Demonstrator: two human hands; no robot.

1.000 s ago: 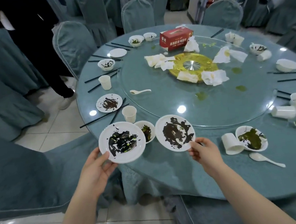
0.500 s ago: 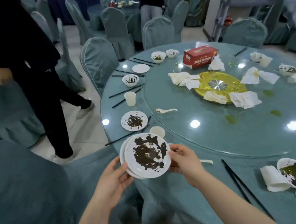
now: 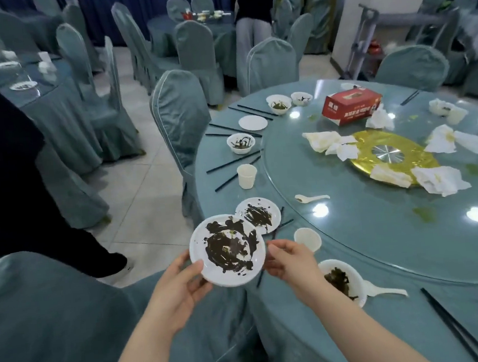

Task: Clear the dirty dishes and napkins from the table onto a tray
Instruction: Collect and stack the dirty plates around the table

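White plate (image 3: 227, 250) smeared dark, teal tablecloth (image 3: 319, 333), red tissue box (image 3: 351, 105), gold centrepiece (image 3: 368, 142)

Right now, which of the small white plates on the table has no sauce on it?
The clean plate at the far-left edge, beside the black chopsticks; the nearer plate is smeared dark.
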